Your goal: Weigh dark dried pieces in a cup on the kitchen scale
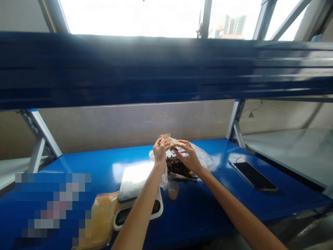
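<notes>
Left hand: I pinch the small clear bag at its left side.
Right hand: my fingers bend at the bag's right side; whether they grip it, I cannot tell.
Small clear bag: raised between my hands above the large clear bag; what it contains is too small to name.
Large clear bag: on the blue table, with a heap of dark pieces inside.
Cup: near side of that heap, contents unclear.
Arms: both reaching forward, the left one crossing over the white scale.
</notes>
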A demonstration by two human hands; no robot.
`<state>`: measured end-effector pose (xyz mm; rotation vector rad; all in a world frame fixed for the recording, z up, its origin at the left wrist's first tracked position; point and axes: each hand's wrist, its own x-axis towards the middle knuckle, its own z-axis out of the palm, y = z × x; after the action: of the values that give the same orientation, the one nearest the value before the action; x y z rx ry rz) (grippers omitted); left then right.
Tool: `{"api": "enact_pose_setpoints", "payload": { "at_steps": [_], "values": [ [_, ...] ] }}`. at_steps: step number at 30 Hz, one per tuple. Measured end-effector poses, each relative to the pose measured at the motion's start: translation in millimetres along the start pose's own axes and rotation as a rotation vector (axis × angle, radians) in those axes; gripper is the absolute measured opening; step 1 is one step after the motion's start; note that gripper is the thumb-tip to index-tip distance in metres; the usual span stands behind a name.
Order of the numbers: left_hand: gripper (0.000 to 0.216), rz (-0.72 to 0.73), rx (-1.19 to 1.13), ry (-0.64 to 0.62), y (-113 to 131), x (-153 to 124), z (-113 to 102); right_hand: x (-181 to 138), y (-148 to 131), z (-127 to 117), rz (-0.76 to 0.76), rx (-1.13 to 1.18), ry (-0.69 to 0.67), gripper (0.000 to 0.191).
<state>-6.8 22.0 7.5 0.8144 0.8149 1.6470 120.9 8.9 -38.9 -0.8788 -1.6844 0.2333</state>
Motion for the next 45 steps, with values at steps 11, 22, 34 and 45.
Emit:
{"api": "enact_pose_setpoints", "payload": {
  "at_steps": [11,22,34,45],
  "values": [
    [0.019,-0.109,-0.024,-0.169,-0.1,-5.6,2.5,-0.3,-2.0,-2.6,0.024,0.069,-0.096,0.029],
    [0.008,-0.145,0.019,-0.184,-0.2,-8.8,3.8,-1.6,2.1,-2.0,-0.128,-0.108,-0.132,0.044],
    [0.012,-0.089,-0.015,-0.098,-5.6,-0.2,-1.1,-0.8,2.3,-2.4,-0.06,-0.155,-0.089,0.026],
    [0.014,-0.09,-0.039,-0.094,2.3,-5.5,4.5,-0.7,5.4,-1.0,-0.058,-0.127,-0.063,0.028]
  ]
}}
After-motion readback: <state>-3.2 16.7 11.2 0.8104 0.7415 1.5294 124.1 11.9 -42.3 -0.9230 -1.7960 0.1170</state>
